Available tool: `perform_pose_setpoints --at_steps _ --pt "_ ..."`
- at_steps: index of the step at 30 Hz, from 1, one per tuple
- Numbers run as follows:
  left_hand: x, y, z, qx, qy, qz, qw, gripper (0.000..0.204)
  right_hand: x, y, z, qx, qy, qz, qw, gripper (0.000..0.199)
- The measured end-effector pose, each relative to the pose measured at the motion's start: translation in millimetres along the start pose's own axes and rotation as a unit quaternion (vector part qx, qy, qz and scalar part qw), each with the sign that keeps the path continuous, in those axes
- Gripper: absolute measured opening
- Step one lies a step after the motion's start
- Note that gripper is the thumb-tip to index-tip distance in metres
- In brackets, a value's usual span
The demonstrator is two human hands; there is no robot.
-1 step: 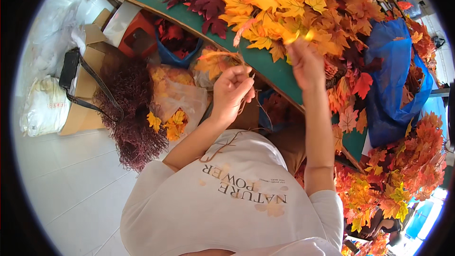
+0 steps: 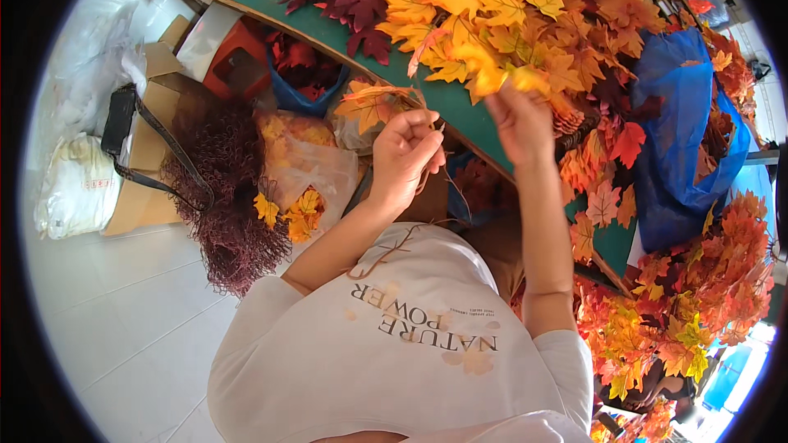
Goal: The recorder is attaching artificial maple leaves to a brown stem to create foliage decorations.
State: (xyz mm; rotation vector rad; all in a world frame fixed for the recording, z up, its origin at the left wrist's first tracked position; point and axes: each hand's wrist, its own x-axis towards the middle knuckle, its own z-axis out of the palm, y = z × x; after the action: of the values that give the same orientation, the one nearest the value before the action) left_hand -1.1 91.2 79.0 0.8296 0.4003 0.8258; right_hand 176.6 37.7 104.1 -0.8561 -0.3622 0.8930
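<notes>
Orange leaves (image 2: 367, 108), held by left hand (image 2: 405, 156) beside the table's (image 2: 469, 121) near edge, were best kept steady; right hand's (image 2: 523, 127) grip couldn't be told.

White floor tiles (image 2: 123, 312) are spreading from seven to nine o'clock, with thin joint lines running across them. A green-topped table (image 2: 455, 111) is slanting from eleven o'clock down to four, its brown edge facing inward. Between two and three o'clock a pale surface (image 2: 760, 107) is showing, whether wall or floor remaining unclear. At four o'clock, white light (image 2: 764, 335) is glaring beside a bright blue panel (image 2: 724, 379).
</notes>
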Motion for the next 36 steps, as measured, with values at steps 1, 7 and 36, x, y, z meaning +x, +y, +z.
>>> perform_pose_setpoints --at_steps 1,7,36 --pt "2 -5 3 0.000 0.001 -0.005 1.000 0.022 -13 13 3 0.032 0.045 0.025 0.998 0.015" --pt "4 -20 20 0.024 -0.025 -0.012 0.999 0.022 -47 47 -5 0.065 0.073 0.007 0.995 0.007" --pt "4 -33 29 0.015 -0.030 -0.043 0.998 0.021 -57 54 -15 0.134 0.059 0.031 0.989 0.007"
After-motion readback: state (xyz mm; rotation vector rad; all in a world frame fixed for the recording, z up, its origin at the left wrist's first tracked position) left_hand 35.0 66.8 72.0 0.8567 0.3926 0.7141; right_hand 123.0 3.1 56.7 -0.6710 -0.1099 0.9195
